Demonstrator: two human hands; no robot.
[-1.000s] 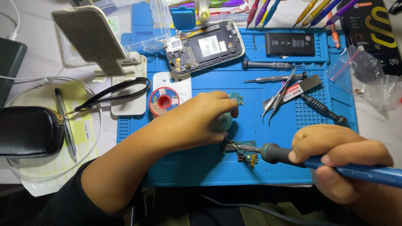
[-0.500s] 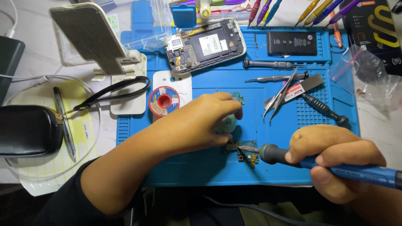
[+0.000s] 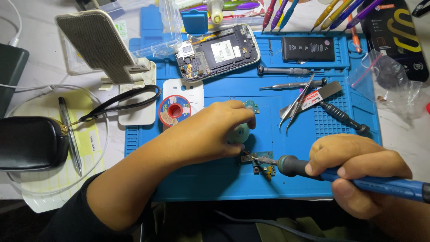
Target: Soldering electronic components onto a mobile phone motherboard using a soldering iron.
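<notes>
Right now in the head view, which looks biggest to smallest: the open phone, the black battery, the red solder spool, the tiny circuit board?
1. Open silver-rimmed phone
2. Black rectangular battery
3. Round red solder spool
4. Small circuit board under the iron tip

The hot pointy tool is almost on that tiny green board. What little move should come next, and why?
Probably ease the soldering iron tip slightly left onto the small circuit board's edge. The right hand has the tip at that board already, and the left hand is pinning something there beside a pale round object; exactly what it pins is hidden.
</notes>
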